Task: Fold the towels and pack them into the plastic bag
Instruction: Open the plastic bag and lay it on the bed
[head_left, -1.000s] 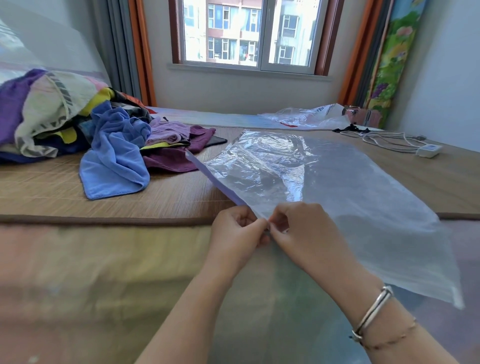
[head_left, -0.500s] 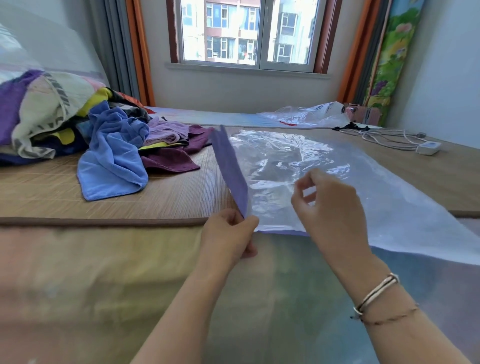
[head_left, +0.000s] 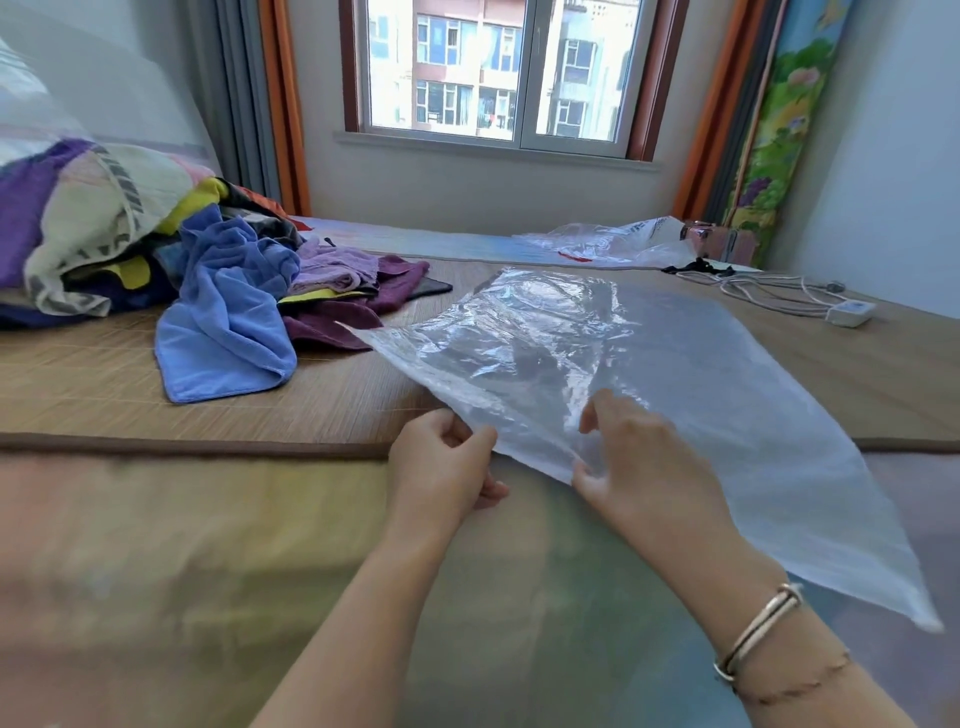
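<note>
A large clear plastic bag lies spread over the bamboo mat, its near edge lifted. My left hand pinches that near edge at the bag's corner. My right hand grips the same edge a little to the right, thumb under the film and fingers on top. A heap of unfolded towels lies at the left: a blue towel in front, purple and maroon towels beside it, and a cream and purple bundle behind.
A second crumpled plastic bag lies at the back under the window. A white power strip with its coiled cable sits at the back right. A colourful sheet covers the near part of the bed.
The bag's purple-looking edge flap, raised upright half a second ago, has come down. My right hand has dropped from above the bag onto its near edge and taken hold of it.
</note>
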